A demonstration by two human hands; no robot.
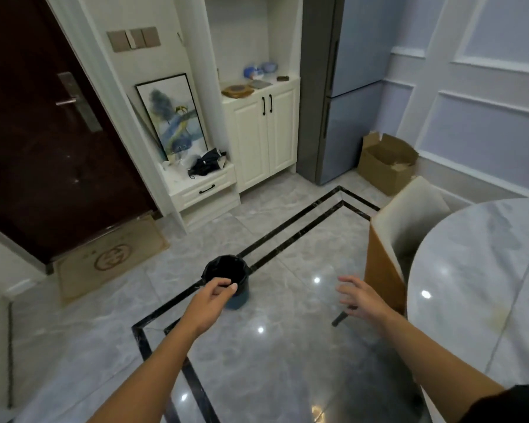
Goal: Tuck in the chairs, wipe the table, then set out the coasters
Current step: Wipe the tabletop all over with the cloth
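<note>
A round grey marble table [483, 270] fills the right side. A chair [385, 270] with an orange shell and a white seat back stands at the table's left edge, its seat partly under the top. My right hand [361, 296] hovers just left of the chair with fingers spread, holding nothing. Further left, my left hand [217, 293] hangs over a small bin with a black liner [226, 270]; its fingers are loosely curled and nothing shows in them. Flat round and square items [237, 90] lie on the white cabinet top at the back.
The glossy tiled floor [272, 346] spreads between me and the white cabinet [266, 132]. A grey fridge [348, 87] stands right of it, with an open cardboard box [385, 163] beside it. A dark door [43, 132] and a doormat [110, 257] are on the left.
</note>
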